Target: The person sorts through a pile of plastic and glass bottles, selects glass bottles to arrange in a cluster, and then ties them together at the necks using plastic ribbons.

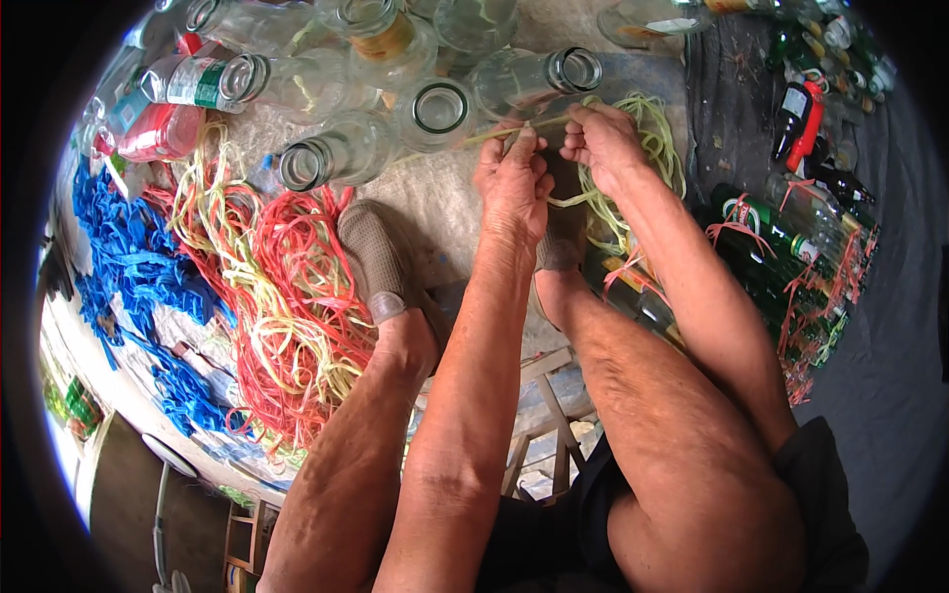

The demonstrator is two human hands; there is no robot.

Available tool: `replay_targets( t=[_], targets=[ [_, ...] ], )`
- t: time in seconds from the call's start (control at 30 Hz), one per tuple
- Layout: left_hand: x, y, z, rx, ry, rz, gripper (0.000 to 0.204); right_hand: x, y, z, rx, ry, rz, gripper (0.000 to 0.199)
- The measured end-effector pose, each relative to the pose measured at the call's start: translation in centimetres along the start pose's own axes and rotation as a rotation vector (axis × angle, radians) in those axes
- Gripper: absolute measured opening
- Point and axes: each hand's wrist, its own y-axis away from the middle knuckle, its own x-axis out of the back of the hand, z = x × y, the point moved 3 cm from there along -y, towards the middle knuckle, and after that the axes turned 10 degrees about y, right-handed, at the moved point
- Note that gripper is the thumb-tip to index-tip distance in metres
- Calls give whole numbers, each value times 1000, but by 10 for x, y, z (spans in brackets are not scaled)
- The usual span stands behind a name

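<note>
My left hand is closed in a pinch on a thin yellow-green plastic string. Just to its right, my right hand grips the same string between thumb and fingers, and a short taut stretch runs between them. From my left hand the string continues leftward along clear glass bottles, whose open mouths point toward me. Whether it passes fully around them is hidden. Loose loops of yellow-green string hang beside and below my right hand. Another clear bottle lies at the left end of this row.
Red and pale-green string is heaped left of my shoes, with blue strips beyond. A pink-red bottle lies at far left. Green bottles tied with red string stand at right on dark cloth. A wooden stool is beneath me.
</note>
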Motion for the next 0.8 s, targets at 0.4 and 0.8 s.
replay_targets(
  t=[0.4, 0.8],
  targets=[
    [1, -5, 3, 37, -116, 29, 27, -5, 16, -19, 215, -58, -17, 18],
    [3, -10, 9, -139, -338, 65, 22, -22, 19, -41, 426, -74, -217, 28]
  ],
)
